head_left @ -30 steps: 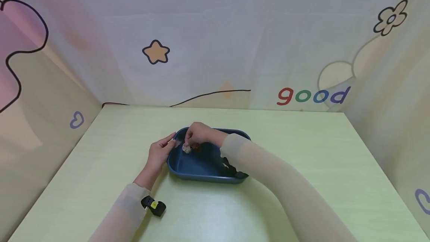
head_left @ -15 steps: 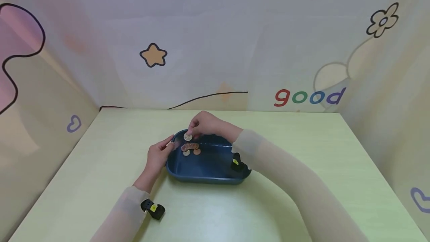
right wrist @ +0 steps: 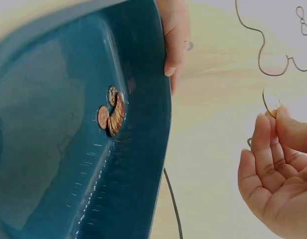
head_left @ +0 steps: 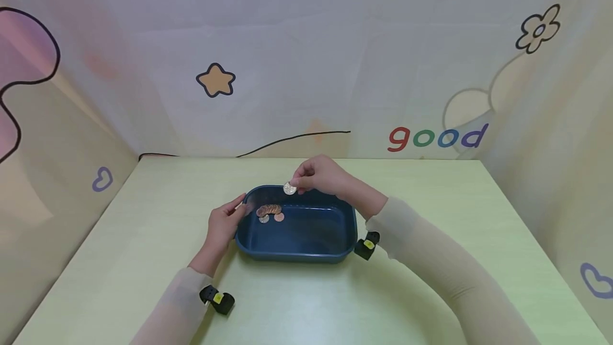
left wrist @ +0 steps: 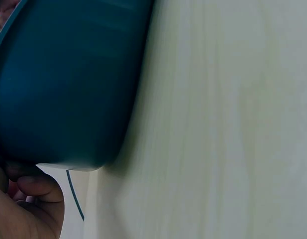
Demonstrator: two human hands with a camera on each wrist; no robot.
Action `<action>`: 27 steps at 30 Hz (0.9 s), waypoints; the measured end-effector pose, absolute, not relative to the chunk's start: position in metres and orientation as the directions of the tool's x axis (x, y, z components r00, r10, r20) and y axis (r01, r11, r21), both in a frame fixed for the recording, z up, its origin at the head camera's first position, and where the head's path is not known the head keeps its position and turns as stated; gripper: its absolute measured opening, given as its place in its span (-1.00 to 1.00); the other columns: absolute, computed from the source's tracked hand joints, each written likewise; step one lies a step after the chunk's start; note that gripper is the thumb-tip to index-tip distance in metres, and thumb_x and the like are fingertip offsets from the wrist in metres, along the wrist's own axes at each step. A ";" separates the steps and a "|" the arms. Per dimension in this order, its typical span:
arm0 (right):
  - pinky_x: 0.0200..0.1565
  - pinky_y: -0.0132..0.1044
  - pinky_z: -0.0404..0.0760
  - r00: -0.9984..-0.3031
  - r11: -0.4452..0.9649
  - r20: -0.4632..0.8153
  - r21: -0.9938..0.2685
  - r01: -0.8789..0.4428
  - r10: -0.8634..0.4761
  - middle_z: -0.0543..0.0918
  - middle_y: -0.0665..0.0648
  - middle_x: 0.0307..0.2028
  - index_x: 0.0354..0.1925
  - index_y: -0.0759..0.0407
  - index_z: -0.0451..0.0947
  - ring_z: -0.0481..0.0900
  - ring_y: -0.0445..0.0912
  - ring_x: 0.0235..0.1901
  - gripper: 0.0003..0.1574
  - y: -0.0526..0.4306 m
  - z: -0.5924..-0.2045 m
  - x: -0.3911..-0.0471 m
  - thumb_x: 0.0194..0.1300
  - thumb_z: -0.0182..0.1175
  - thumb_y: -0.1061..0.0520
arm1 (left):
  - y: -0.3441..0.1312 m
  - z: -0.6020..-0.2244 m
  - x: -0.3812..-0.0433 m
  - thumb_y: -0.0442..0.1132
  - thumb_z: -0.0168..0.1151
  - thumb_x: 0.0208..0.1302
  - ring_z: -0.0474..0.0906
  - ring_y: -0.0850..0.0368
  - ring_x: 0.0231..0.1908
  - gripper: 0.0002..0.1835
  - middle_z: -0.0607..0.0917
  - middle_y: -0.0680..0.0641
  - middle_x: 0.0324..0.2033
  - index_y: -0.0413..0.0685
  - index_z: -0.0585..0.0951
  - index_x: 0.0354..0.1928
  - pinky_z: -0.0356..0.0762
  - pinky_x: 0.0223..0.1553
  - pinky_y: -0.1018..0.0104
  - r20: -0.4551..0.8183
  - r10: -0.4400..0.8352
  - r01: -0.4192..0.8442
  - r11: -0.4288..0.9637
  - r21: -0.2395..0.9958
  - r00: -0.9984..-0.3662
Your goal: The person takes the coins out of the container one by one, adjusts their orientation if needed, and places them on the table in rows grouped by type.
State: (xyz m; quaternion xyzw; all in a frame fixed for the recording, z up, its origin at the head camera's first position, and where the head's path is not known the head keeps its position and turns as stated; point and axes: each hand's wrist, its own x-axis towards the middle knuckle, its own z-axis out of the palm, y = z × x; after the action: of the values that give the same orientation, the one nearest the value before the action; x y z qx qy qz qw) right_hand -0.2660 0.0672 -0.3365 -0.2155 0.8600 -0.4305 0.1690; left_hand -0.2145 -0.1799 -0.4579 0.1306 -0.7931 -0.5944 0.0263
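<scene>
A dark blue tray (head_left: 297,253) with rounded corners stands on the table. My left hand (head_left: 224,227) grips its left end, thumb over the rim. Inside, near that end, lies an overlapping row of copper coins (head_left: 270,210). Beside the row are a silver-coloured coin (head_left: 264,219) and a separate copper coin (head_left: 279,217). Over the tray's far rim, my right hand (head_left: 323,175) pinches a silver-coloured coin (head_left: 289,188) between thumb and fingertips. The right wrist view shows this pinched coin (right wrist: 270,103) nearly edge-on, apart from the tray.
The pale wood-grain table (head_left: 306,307) carries the tray near its middle. A patterned cloth backdrop (head_left: 287,68) rises behind the table and along both sides. Each sleeve bears a small black camera, one on the left wrist (head_left: 217,300) and one on the right wrist (head_left: 367,245).
My right hand has lifted a silver-coloured coin from beside the copper row and moved it up and to the right, uncovering the coins. My left hand stays at the tray's end.
</scene>
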 end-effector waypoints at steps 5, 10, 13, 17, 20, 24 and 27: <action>0.09 -0.10 0.72 -0.871 0.529 -0.104 -0.827 -0.192 -0.479 0.77 0.30 -0.19 -0.14 0.34 0.70 0.71 -0.14 -0.32 -0.75 0.083 -0.337 -0.257 0.43 0.24 0.15 | -0.179 -0.458 -0.215 -0.25 0.14 0.42 0.16 0.34 -0.70 -0.53 0.35 0.18 -0.65 -0.12 0.57 0.34 0.20 -0.62 0.47 -0.093 -0.244 -0.162 0.277 0.947 -0.965; 0.10 -0.08 0.71 -0.890 0.531 -0.102 -0.830 -0.170 -0.445 0.77 0.30 -0.20 -0.13 0.35 0.69 0.69 -0.16 -0.33 -0.74 0.096 -0.338 -0.252 0.44 0.24 0.14 | -0.179 -0.458 -0.215 -0.25 0.14 0.42 0.16 0.33 -0.72 -0.53 0.36 0.17 -0.63 -0.10 0.57 0.34 0.22 -0.64 0.48 -0.098 -0.245 -0.167 0.281 0.945 -0.965; 0.08 -0.07 0.71 -0.900 0.531 -0.110 -0.835 -0.146 -0.421 0.77 0.28 -0.22 -0.11 0.35 0.69 0.68 -0.17 -0.33 -0.72 0.105 -0.340 -0.249 0.44 0.24 0.13 | -0.178 -0.457 -0.215 -0.24 0.14 0.42 0.16 0.34 -0.71 -0.53 0.36 0.17 -0.64 -0.12 0.56 0.35 0.21 -0.63 0.48 -0.096 -0.242 -0.166 0.288 0.943 -0.965; 0.02 -0.15 0.71 -0.915 0.523 -0.113 -0.844 -0.116 -0.387 0.77 0.27 -0.23 -0.11 0.35 0.68 0.67 -0.20 -0.33 -0.71 0.118 -0.345 -0.247 0.44 0.24 0.11 | -0.178 -0.458 -0.215 -0.25 0.15 0.42 0.15 0.33 -0.70 -0.53 0.35 0.17 -0.65 -0.13 0.57 0.34 0.19 -0.62 0.47 -0.091 -0.242 -0.160 0.286 0.945 -0.966; -0.01 -0.16 0.70 -0.927 0.507 -0.097 -0.855 -0.109 -0.363 0.76 0.22 -0.29 -0.12 0.38 0.66 0.67 -0.20 -0.34 -0.71 0.129 -0.350 -0.247 0.44 0.24 0.12 | -0.177 -0.457 -0.215 -0.26 0.15 0.40 0.18 0.33 -0.69 -0.53 0.35 0.17 -0.64 -0.14 0.58 0.33 0.19 -0.61 0.47 -0.087 -0.243 -0.157 0.287 0.945 -0.966; -0.11 -0.25 0.66 -0.944 0.510 -0.081 -0.855 -0.099 -0.319 0.74 0.10 -0.38 -0.13 0.38 0.66 0.69 -0.09 -0.30 -0.71 0.144 -0.358 -0.248 0.44 0.23 0.12 | -0.177 -0.456 -0.214 -0.27 0.15 0.39 0.20 0.32 -0.66 -0.53 0.36 0.16 -0.63 -0.16 0.59 0.31 0.20 -0.59 0.46 -0.081 -0.246 -0.155 0.299 0.942 -0.966; -0.17 -0.34 0.59 -0.956 0.524 -0.090 -0.849 -0.073 -0.279 0.72 0.06 -0.40 -0.11 0.38 0.66 0.68 -0.04 -0.27 -0.70 0.154 -0.363 -0.249 0.45 0.22 0.12 | -0.177 -0.455 -0.214 -0.27 0.15 0.39 0.20 0.31 -0.67 -0.53 0.37 0.15 -0.62 -0.17 0.59 0.31 0.20 -0.60 0.46 -0.080 -0.250 -0.155 0.295 0.943 -0.965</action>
State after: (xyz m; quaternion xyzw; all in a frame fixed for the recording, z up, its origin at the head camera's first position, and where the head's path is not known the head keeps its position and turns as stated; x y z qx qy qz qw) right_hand -0.2486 0.1535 -0.3635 -0.1018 0.8662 -0.4772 0.1078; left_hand -0.2142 -0.1771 -0.4547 0.1257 -0.8038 -0.5801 0.0409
